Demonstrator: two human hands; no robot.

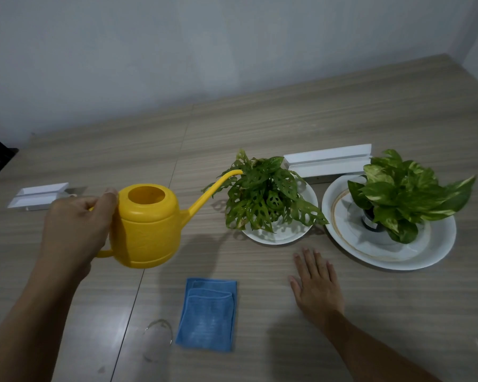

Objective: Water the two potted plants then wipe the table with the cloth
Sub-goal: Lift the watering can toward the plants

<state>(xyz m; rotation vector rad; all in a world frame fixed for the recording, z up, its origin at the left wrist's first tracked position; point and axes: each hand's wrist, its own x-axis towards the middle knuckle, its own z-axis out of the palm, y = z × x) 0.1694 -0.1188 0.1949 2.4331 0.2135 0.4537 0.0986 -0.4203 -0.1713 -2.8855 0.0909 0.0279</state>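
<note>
My left hand (76, 227) grips the handle of a yellow watering can (149, 227), held above the table with its spout tip over the holey-leaved plant (265, 199). That plant stands on a small white plate (284, 237). To its right a variegated plant (409, 194) in a dark pot sits on a larger white plate (436, 252). My right hand (316, 288) lies flat on the table, fingers straight, in front of the two plates. A folded blue cloth (207, 312) lies on the table near the front, between my arms.
A white tray-like holder (329, 162) lies behind the plants and a second one (38, 195) at the far left. A wet patch (158, 340) sits left of the cloth. The wooden table (287, 119) meets a pale wall at the back.
</note>
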